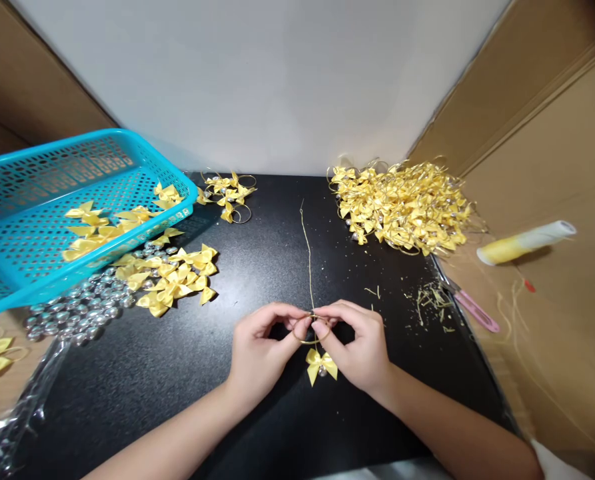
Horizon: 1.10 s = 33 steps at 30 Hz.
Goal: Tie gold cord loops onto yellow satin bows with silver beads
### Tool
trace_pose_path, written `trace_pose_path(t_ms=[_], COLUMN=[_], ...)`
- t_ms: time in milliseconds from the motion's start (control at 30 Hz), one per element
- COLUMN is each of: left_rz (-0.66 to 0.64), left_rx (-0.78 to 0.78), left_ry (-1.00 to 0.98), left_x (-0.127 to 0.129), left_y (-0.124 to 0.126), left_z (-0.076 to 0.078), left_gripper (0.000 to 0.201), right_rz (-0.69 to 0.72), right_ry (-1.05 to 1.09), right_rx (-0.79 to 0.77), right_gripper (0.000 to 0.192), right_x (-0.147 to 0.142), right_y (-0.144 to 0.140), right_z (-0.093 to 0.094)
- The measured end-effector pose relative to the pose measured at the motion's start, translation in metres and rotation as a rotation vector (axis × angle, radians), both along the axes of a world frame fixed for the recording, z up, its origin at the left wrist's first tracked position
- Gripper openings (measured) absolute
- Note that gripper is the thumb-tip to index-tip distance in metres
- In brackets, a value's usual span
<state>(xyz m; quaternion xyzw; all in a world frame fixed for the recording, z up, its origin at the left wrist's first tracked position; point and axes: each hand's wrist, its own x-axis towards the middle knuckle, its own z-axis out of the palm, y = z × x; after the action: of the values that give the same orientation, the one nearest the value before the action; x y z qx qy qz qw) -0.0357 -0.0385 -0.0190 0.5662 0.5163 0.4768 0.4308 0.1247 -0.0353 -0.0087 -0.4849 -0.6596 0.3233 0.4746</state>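
My left hand (pixel 267 347) and my right hand (pixel 354 340) meet at the middle of the black table, thumbs and fingertips pinched close together. Between them they grip a thin gold ring (pixel 307 342), its lower curve showing below the thumbs. A gold cord (pixel 308 257) runs from the fingertips away across the table and ends in a small knot or loop. Just under the ring lies a yellow ribbon bow (pixel 322 364) with a silver bead at its centre, joined to the cord. The fingertips hide where cord and ring meet.
At left, a blue basket (pixel 142 143) holds yellow bows; silver beads (pixel 82 307) and loose bows (pixel 182 280) lie before it. Finished-looking bow rings (pixel 230 193) sit behind. Right: a large pile (pixel 402 207), cord scraps (pixel 432 301), pink-handled scissors (pixel 477 311) and a spool (pixel 527 243).
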Motion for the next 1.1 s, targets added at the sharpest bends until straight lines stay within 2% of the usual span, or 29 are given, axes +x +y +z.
trace_pose_path(t_ms=[133, 567, 933, 1100], left_rz=[-0.027, 0.030, 0.012, -0.033], left_rx=[0.035, -0.027, -0.061, -0.092], left_ry=[0.012, -0.061, -0.036, 0.032], left_x=[-0.0005, 0.0024, 0.0025, 0.0004], left_y=[-0.0006, 0.0019, 0.0004, 0.0053], left_z=[-0.0021, 0.0003, -0.0024, 0.0008], left_gripper=[0.001, 0.005, 0.003, 0.012], right_rz=[-0.004, -0.049, -0.032, -0.014], right_ry=[-0.003, 0.037, -0.012, -0.071], right_rx=[-0.007, -0.025, -0.022, -0.061], right_gripper=[0.014, 0.015, 0.012, 0.015], right_x=[-0.0003, -0.0006, -0.0001, 0.0015], right_y=[0.0000, 0.0010, 0.0037, 0.0047], right_z=[0.0020, -0.0032, -0.0010, -0.0020])
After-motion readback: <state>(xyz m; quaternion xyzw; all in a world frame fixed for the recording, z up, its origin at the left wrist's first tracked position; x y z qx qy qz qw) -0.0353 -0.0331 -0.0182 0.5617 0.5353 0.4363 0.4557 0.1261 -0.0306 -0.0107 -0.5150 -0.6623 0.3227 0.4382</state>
